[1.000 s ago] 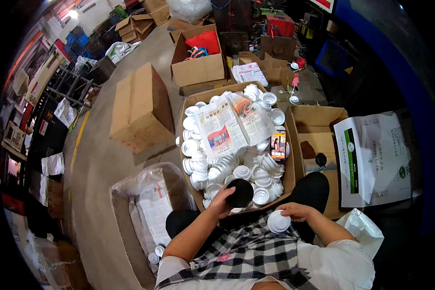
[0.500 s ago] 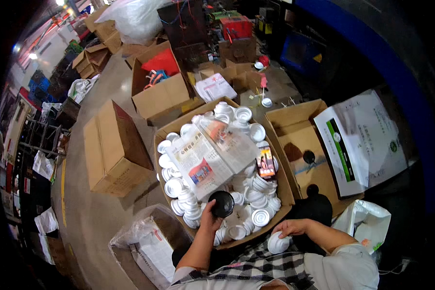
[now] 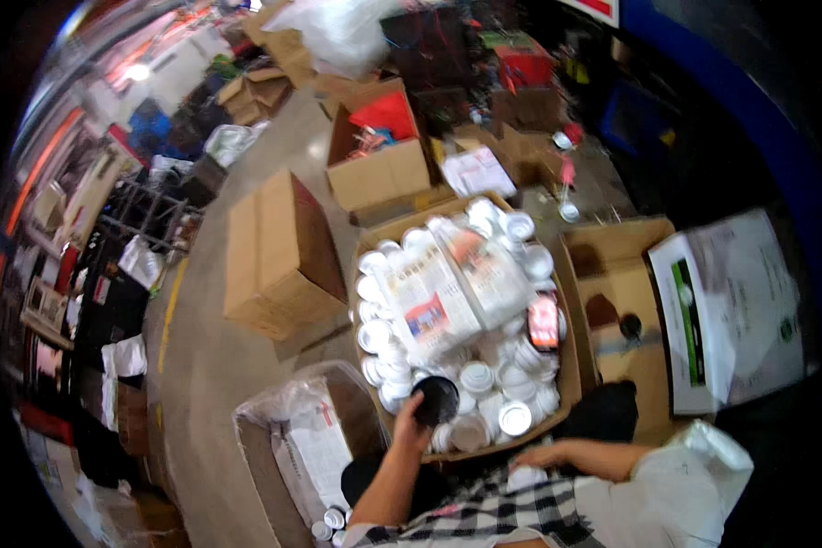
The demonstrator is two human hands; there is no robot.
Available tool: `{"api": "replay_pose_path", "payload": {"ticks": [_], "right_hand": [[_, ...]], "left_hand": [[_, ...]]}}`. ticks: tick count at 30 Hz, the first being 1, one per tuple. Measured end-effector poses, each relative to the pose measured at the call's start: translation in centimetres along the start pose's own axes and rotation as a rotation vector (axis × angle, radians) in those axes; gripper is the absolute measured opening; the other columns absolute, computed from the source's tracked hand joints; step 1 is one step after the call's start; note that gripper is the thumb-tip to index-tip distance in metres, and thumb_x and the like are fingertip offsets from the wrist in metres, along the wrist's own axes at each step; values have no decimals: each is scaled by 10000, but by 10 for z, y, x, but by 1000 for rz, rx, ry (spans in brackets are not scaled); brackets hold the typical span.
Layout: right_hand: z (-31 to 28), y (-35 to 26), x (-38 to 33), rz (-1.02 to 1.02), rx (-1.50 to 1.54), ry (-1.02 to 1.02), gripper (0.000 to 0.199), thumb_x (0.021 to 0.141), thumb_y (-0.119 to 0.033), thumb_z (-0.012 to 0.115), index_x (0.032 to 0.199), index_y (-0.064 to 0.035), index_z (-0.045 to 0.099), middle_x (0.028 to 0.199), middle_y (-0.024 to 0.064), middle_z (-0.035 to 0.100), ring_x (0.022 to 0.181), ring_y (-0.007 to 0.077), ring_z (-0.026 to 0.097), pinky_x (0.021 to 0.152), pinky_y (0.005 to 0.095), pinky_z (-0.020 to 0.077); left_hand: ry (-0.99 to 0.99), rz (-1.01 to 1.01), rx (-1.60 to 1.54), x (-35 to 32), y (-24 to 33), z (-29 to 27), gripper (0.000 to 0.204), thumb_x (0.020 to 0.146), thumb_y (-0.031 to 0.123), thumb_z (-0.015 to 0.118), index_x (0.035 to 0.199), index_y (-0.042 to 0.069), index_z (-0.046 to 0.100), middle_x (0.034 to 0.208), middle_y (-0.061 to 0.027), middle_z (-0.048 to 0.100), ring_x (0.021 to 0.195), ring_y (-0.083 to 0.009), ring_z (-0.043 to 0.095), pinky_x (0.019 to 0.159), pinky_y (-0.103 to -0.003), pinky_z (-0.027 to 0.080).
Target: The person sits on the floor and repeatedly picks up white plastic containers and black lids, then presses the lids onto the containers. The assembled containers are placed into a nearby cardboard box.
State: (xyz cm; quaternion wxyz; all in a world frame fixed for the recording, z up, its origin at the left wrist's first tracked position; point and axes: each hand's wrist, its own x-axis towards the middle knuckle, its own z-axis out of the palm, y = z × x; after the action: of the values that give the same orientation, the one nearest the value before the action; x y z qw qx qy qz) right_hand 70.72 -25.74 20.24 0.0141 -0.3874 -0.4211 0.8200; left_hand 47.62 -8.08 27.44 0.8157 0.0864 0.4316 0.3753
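Note:
My left hand point(image 3: 411, 427) grips a round black lid-like disc point(image 3: 436, 400) over the near edge of a carton heaped with white round plastic lids point(image 3: 478, 377). Down by my lap, my right hand point(image 3: 546, 454) closes on a white round plastic lid point(image 3: 526, 477), partly hidden and blurred. An open newspaper point(image 3: 434, 310) lies across the heap. To its right, a phone with a lit screen point(image 3: 543, 321) rests on the lids. The checked cloth point(image 3: 484, 502) over my lap lies just below both hands.
A plastic-lined carton point(image 3: 247, 429) at near left holds paper and several small white pieces point(image 3: 329, 522). Left of the heap stands a tall closed carton point(image 3: 279, 260). To the right is an open carton point(image 3: 603, 251) with a white printed sheet point(image 3: 735, 310) against it. Another open carton point(image 3: 379, 178) stands beyond.
The view has swung left, so the cartons sit further right in the picture. Both hands keep their pieces. Small white pieces in the lower-left carton have come into view.

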Motion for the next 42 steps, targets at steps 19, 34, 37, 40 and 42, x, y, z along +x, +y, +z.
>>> {"api": "replay_pose_path", "payload": {"ticks": [19,34,37,40,42], "right_hand": [[11,-7,-5,-7,-72,32,445,849,-390,535,1204,-125,500,1077,17,552,920,140,505,772,280,409],[80,-69,-61,-828,388,132,609,823,-400,557,1271,-30,373,1192,162,502,1115,347,477,886,461,430],[130,-136,-77,-970,521,2,643,837,-421,515,1305,-28,316,1266,196,423,1149,369,439,847,452,441],[161,-185,-107,-992,643,-157,726,815,-539,469,1344,-83,271,1323,246,328,1145,441,412,819,467,439],[169,-195,-122,-1050,719,-230,667,849,-547,383,1359,-135,262,1326,294,293,1130,482,405,784,510,453]], "left_hand": [[-332,-48,-107,11,-41,-14,346,851,263,495,1133,64,512,1103,-124,572,997,-307,552,869,-517,417],[-481,229,-231,-274,-39,-35,632,862,552,358,1253,58,416,1264,-150,459,1161,-332,442,953,-569,319],[-604,250,-263,-295,-32,-17,715,866,595,256,1302,38,354,1294,-158,427,1191,-333,413,971,-583,289],[-716,272,-257,-315,-27,0,667,887,538,226,1332,48,311,1335,-167,374,1221,-350,372,983,-589,268],[-801,268,-276,-324,-26,12,617,906,476,210,1337,43,297,1345,-153,365,1235,-335,357,997,-581,250]]}}
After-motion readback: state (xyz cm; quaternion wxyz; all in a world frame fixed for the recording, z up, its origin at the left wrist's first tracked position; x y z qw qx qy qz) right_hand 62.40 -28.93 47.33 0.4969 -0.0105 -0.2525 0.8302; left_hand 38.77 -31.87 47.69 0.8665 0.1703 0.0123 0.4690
